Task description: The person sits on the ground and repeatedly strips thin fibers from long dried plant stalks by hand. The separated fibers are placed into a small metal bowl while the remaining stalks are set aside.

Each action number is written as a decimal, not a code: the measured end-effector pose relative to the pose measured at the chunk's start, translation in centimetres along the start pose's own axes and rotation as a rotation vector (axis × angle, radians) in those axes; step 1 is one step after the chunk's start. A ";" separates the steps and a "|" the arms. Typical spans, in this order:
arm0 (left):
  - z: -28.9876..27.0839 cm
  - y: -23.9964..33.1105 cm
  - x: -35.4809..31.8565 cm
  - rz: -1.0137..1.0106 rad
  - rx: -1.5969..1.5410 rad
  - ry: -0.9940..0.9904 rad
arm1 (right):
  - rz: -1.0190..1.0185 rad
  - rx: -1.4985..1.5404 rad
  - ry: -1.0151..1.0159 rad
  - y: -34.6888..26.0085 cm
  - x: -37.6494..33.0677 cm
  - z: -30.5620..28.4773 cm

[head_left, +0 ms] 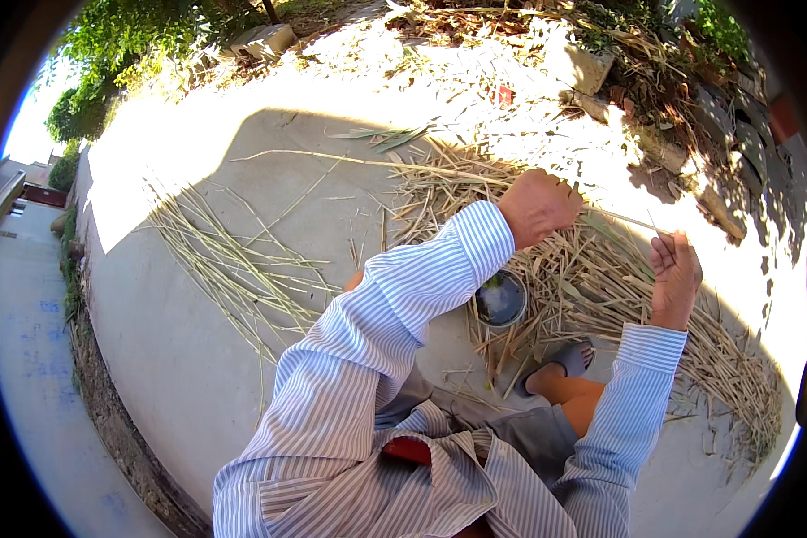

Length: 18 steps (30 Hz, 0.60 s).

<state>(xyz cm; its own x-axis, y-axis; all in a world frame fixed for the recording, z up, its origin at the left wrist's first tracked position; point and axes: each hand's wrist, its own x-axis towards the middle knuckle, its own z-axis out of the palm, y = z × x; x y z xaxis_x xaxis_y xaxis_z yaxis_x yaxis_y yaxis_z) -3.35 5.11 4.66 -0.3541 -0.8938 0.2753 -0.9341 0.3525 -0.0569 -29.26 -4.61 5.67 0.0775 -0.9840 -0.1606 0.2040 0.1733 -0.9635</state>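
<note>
1. We hold one thin dry stalk point(620, 218) in both hands, above the heap of straw-coloured pieces point(601, 269).
2. Our left hand point(540, 206) is closed in a fist around it; our right hand point(675, 276) pinches it near its right end — a straight span crosses between them.
3. Left of the fist, it appears to run on over the concrete point(166, 359).
4. We judge the work partway along: the broad heap seems handled, while loose greenish stalks point(202, 247) at left seem left over — we cannot be sure.
</note>
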 end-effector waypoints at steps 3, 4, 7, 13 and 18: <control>-2.1 0.4 -1.4 -0.062 -0.018 -0.087 | 0.015 0.053 0.064 0.8 2.4 -3.1; -3.1 0.4 -1.8 -0.084 -0.056 -0.118 | 0.015 0.080 0.093 1.1 3.3 -4.0; -5.4 0.1 -3.4 -0.090 0.022 -0.153 | 0.029 0.091 0.127 1.1 4.3 -5.1; -9.8 -1.1 -10.6 -0.124 0.163 -0.224 | 0.085 -0.066 -0.061 2.0 3.9 -3.0; -11.2 -6.7 -23.4 -0.370 0.305 -0.333 | 0.086 -0.250 -0.167 1.6 2.5 -1.6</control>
<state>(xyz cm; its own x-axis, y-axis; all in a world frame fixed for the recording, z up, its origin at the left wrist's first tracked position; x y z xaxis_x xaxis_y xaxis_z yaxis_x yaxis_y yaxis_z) 11.75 26.76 9.36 0.0487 -0.9987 0.0154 -0.9520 -0.0510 -0.3018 -30.33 -6.90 3.37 0.2473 -0.9421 -0.2267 -0.0555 0.2198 -0.9740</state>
